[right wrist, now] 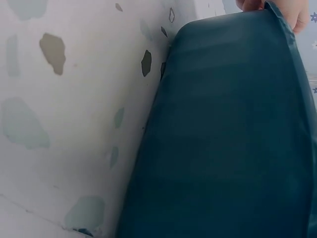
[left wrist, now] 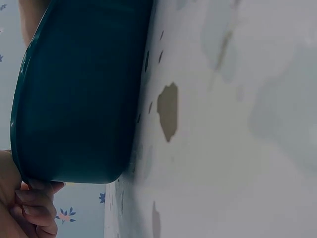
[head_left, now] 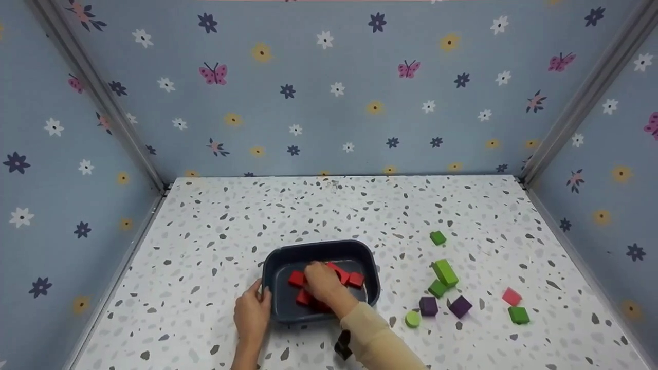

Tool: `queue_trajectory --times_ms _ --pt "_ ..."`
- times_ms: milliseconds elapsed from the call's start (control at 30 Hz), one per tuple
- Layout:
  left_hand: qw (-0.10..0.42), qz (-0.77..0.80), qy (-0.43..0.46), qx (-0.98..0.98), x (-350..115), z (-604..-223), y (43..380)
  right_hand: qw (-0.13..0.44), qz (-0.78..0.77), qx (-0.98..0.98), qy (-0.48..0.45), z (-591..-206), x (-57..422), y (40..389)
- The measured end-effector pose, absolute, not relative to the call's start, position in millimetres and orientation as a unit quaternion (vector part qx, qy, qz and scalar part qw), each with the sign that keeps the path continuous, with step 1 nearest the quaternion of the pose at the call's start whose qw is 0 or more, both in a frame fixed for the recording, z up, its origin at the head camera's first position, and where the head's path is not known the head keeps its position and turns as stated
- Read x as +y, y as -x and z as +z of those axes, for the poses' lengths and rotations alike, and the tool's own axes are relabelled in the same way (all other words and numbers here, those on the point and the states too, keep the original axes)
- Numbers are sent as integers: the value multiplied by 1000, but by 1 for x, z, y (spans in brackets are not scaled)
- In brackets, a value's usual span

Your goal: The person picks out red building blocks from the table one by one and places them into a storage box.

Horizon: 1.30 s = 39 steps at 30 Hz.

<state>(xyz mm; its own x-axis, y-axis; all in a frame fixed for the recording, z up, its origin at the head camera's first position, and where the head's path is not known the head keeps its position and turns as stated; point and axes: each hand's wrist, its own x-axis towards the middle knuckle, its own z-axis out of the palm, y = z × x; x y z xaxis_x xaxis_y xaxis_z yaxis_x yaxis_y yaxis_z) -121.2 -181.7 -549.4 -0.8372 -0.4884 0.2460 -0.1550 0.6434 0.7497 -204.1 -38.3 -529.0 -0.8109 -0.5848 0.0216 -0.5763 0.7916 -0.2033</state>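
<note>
A dark blue rectangular tub (head_left: 280, 257) stands on the table with several red blocks (head_left: 296, 278) inside. My left hand (head_left: 252, 312) pinches the tub's left edge, thumb and fingers on either side of the rim; the left wrist view shows its curled fingers (left wrist: 37, 208) below the tub's corner. Reaching over the near side, my right hand (head_left: 324, 281) is down inside the tub among the red blocks. Its fingertips are hidden from the head camera, so whether it holds a block cannot be told. The right wrist view mostly shows the tub's outer wall (right wrist: 228, 124).
Right of the tub lie loose blocks: a light green block (head_left: 445, 273), purple cubes (head_left: 428, 306), a lime green round piece (head_left: 413, 319), dark green blocks (head_left: 438, 237) and a pinkish-red block (head_left: 512, 296). A dark object (head_left: 343, 345) is beside my right sleeve. Flowered walls (head_left: 334, 118) enclose the table.
</note>
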Motion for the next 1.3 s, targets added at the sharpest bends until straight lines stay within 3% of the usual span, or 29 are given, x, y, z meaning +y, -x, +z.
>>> queue_trajectory --times_ms 400,933,1300 --pt "187 -362 -182 -895 -183 -546 122 -60 -150 927 338 -511 -18 199" --pt "139 -292 -161 -932 -185 -536 123 -143 -236 895 352 -493 47 187" --pt "208 -237 -136 -939 -181 -534 121 -216 -257 887 318 -494 102 182"
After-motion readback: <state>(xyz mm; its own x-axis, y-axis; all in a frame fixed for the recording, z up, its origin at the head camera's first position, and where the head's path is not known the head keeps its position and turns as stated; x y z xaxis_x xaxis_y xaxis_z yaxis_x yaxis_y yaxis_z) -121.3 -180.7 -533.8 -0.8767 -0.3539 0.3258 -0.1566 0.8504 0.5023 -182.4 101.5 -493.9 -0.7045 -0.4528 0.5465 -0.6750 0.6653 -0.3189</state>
